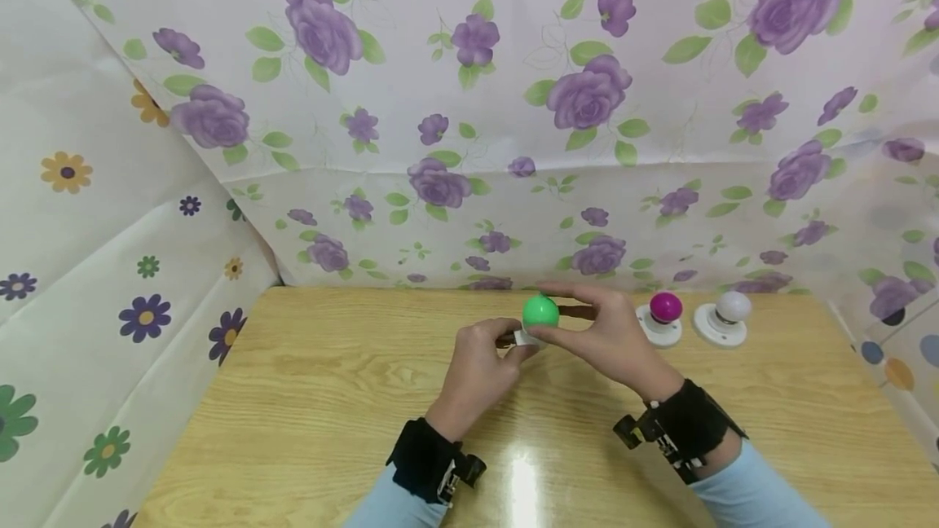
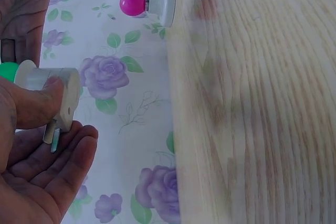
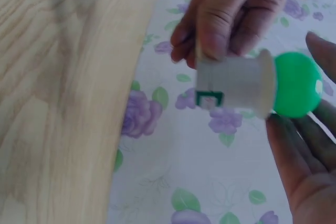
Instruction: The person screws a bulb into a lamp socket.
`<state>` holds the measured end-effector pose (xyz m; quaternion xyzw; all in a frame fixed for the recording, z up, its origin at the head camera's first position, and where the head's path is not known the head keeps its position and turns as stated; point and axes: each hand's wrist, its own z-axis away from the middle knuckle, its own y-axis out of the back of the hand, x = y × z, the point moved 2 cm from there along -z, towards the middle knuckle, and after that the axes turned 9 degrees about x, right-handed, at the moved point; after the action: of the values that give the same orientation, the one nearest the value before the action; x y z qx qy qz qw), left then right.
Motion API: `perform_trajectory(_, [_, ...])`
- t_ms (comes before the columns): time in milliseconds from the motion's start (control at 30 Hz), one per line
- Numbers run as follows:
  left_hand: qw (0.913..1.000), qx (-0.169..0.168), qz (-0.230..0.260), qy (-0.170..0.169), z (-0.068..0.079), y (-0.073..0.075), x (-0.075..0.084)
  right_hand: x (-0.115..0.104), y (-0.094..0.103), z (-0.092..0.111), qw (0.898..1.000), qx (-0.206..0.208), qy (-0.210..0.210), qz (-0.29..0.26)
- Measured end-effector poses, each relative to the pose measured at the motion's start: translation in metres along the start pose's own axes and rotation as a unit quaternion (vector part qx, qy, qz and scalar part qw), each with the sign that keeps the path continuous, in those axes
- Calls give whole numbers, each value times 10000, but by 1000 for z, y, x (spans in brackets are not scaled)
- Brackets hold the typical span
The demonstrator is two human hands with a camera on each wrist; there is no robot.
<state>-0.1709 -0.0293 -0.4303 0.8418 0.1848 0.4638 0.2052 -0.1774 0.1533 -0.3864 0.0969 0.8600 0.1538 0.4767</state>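
Observation:
My left hand [image 1: 480, 361] grips a white plug-in lamp socket [image 3: 236, 82] by its plug end. Two flat metal prongs [image 2: 51, 134] stick out beside my left fingers in the left wrist view. A round green bulb [image 1: 540, 310] sits at the socket's flared rim. Around the bulb, my right hand [image 1: 616, 341] has its thumb and fingers on opposite sides, holding it. In the right wrist view a small green-and-white label [image 3: 209, 99] shows on the socket's side. Both hands are over the back middle of the table.
Right of my hands on the wooden table [image 1: 330, 398] stand a magenta bulb [image 1: 666, 307] and a white bulb [image 1: 734, 305], each in a round white base. A flowered covering [image 1: 440, 226] rises behind the table's back edge.

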Motion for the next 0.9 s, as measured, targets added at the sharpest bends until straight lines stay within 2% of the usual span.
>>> perform_trajectory(267, [10000, -87, -25, 40, -1, 1, -1, -3, 4, -3, 9956, -921, 85, 130])
perform_trajectory(433, [9999, -110, -69, 93, -1, 1, -1, -1, 3, -2, 9926, -1209, -7, -60])
perform_trajectory(667, [9999, -54, -109, 115, 0, 0, -1, -1, 2, 0, 9944, -1031, -210, -35])
perform_trajectory(900, [9996, -152, -188, 160, 1, -1, -2, -1, 0, 2, 9975, -560, -426, -53])
